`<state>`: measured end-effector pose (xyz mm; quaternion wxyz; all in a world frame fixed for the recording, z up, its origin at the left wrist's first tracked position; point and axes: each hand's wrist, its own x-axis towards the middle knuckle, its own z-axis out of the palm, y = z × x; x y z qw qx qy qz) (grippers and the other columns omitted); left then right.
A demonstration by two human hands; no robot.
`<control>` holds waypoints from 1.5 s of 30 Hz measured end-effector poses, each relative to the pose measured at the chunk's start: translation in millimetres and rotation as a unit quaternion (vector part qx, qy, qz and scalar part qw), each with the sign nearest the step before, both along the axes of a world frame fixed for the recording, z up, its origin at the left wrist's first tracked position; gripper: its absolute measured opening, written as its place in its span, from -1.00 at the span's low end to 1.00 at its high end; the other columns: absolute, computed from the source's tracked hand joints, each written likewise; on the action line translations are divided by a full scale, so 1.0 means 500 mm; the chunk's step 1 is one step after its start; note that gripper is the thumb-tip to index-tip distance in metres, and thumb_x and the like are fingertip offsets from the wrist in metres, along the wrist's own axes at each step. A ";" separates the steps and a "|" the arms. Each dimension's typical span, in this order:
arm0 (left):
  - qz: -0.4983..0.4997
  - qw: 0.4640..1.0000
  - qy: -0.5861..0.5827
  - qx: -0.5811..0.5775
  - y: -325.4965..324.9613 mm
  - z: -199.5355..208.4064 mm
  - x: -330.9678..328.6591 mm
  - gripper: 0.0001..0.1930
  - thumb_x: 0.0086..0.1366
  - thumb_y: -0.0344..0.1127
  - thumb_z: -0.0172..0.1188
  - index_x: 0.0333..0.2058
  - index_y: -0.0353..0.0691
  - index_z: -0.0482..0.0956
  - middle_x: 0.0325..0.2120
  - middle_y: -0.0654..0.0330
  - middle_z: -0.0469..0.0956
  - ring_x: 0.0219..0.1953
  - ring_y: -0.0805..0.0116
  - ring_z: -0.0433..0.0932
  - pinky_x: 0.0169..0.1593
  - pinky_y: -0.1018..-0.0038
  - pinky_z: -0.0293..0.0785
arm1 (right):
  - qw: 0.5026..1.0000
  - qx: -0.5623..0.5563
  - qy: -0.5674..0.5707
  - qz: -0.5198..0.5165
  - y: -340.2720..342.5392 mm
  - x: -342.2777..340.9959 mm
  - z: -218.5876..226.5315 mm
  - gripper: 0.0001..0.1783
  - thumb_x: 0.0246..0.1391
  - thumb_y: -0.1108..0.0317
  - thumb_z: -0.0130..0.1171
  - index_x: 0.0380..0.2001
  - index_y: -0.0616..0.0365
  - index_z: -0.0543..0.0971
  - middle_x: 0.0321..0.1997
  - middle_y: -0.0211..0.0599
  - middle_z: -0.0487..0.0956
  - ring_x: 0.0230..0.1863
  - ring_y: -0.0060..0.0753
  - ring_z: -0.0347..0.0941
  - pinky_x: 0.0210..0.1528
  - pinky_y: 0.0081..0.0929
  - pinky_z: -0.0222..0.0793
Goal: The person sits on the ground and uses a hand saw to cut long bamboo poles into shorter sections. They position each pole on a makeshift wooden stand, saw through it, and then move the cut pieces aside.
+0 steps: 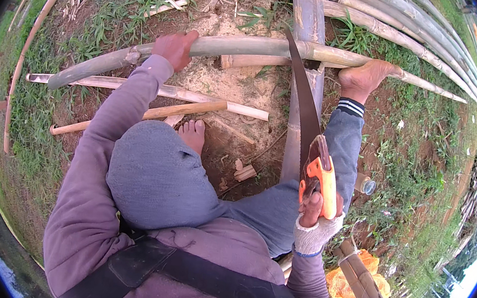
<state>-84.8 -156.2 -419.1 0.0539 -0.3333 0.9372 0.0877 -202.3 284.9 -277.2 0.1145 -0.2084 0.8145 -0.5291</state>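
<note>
The left hand [173, 50], bare, is clasped around a long bamboo pole [226, 45] toward its thicker end, on the left. The right hand [319, 218], in a pale knitted glove with the thumb exposed, is closed on the orange handle of a handsaw [306, 98]. The dark blade points away from the person and crosses the bamboo pole, its tip beyond the far side; whether its teeth sit in a cut cannot be told. The pole lies crosswise over a thick grey bamboo support [306, 16], just beside the blade. The bare right foot [365, 78] presses on the pole's thinner part, right of the support. The bare left foot [193, 135] is on the ground, below a bent knee in grey trousers [160, 175]. A shorter bamboo piece [253, 62] lies just under the pole, on the near side. Pale sawdust [215, 91] covers the soil between the left hand and the support. Nearer the person lies a split bamboo length [192, 95]. A clear container [366, 186] lies right of the right leg; farther back, an orange mesh bag [345, 297] sits beside tied bamboo pieces [365, 285]. More poles [390, 31] lie at upper right.
</note>
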 end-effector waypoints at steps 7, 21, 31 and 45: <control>-0.002 1.000 -0.001 0.006 -0.015 0.012 -0.013 -0.60 0.18 -0.36 0.39 -0.02 0.02 0.50 -0.17 0.04 0.68 -0.09 -0.13 0.71 -0.03 0.01 0.62 | 0.972 0.052 0.225 0.037 -0.350 -0.187 -0.074 -0.63 0.34 0.15 0.29 -0.20 0.33 0.64 -0.48 -0.03 0.61 -0.48 -0.08 0.57 -0.40 -0.24 0.43; -0.015 1.000 0.018 0.004 -0.004 0.017 -0.023 -0.60 0.17 -0.34 0.38 -0.02 0.02 0.51 -0.21 0.03 0.69 -0.11 -0.14 0.71 -0.05 0.01 0.61 | 0.985 0.023 0.168 0.031 -0.291 -0.169 -0.088 -0.65 0.32 0.15 0.32 -0.24 0.31 0.62 -0.52 -0.21 0.60 -0.50 -0.38 0.54 -0.43 -0.37 0.42; -0.008 1.000 0.002 0.019 -0.002 0.010 -0.010 -0.58 0.17 -0.33 0.41 -0.01 0.01 0.49 -0.16 0.03 0.67 -0.09 -0.11 0.70 -0.02 0.00 0.60 | 0.998 0.019 0.054 0.021 0.035 0.006 -0.038 -0.72 0.36 0.24 0.24 -0.21 0.28 0.51 -0.58 -0.37 0.55 -0.63 -0.60 0.43 -0.54 -0.55 0.32; 0.016 0.999 -0.025 0.027 0.001 0.025 0.006 -0.58 0.18 -0.32 0.41 0.00 0.02 0.50 -0.13 0.03 0.67 -0.07 -0.12 0.70 0.01 0.03 0.60 | 0.994 0.040 0.076 0.073 0.054 -0.016 -0.090 -0.63 0.36 0.15 0.26 -0.13 0.30 0.47 -0.59 -0.36 0.53 -0.71 -0.63 0.38 -0.60 -0.61 0.32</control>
